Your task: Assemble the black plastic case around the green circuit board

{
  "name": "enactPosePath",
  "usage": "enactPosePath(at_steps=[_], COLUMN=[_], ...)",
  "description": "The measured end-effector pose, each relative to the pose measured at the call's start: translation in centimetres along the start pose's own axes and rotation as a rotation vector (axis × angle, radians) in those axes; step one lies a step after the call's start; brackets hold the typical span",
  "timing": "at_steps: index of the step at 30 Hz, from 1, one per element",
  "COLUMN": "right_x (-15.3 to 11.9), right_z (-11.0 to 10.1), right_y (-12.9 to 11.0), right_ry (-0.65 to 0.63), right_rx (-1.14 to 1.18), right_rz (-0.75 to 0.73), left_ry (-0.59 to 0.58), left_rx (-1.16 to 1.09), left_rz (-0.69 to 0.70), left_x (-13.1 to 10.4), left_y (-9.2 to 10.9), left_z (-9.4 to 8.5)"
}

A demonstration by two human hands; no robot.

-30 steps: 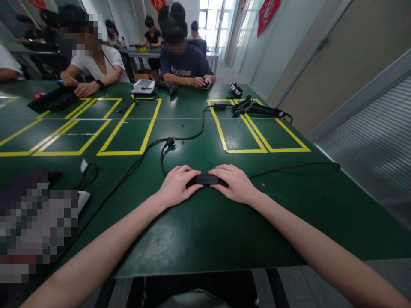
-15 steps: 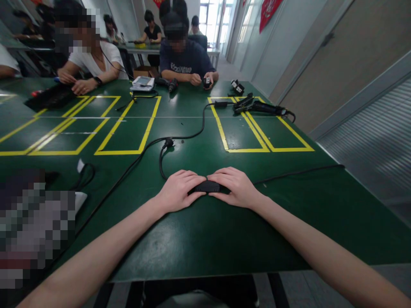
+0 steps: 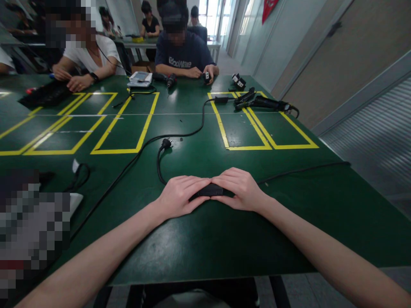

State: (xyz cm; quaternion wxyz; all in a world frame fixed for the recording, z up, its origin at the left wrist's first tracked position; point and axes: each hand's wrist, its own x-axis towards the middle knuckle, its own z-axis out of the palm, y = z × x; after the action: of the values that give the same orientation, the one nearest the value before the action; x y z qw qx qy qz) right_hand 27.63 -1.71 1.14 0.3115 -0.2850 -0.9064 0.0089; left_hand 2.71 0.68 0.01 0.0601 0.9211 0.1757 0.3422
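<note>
A black power adapter (image 3: 210, 190) lies on the green table (image 3: 180, 252), partly covered by both hands. My left hand (image 3: 184, 194) is closed round its left part, thumb on the near side and fingers over the far side. My right hand (image 3: 239, 189) grips the right end the same way, and the fingertips of the two hands meet above the adapter. From beside my left hand a short black cable curves up to a plug (image 3: 166, 144). Another cable (image 3: 298, 170) runs from my right hand toward the table's right edge.
Yellow tape outlines (image 3: 115, 151) mark the table. A long cable leads to a black clamp-like device (image 3: 263, 102) at the back right. Across the table sit people, with a drill (image 3: 171, 80) and a white device (image 3: 140, 79). A blurred object (image 3: 38, 226) lies at the left.
The view has shifted slightly. Both hands remain round the adapter, with their fingertips now closer together. The person across has turned the small black-and-white object a little.
</note>
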Motion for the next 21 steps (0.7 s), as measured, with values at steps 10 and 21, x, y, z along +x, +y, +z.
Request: enactPosePath(at_steps=[10,21], right_x=[-0.3,-0.7], right_z=[-0.2,-0.3], right_y=[-0.1,0.3], right_ry=[0.021,0.047], right_rx=[-0.036,-0.045], right_rz=[0.072,0.034], left_ry=[0.046,0.066], left_rx=[0.099,0.089], left_rz=[-0.017,-0.048], left_x=[0.1,0.0], left_y=[-0.7,0.0], left_z=[-1.6,-1.2])
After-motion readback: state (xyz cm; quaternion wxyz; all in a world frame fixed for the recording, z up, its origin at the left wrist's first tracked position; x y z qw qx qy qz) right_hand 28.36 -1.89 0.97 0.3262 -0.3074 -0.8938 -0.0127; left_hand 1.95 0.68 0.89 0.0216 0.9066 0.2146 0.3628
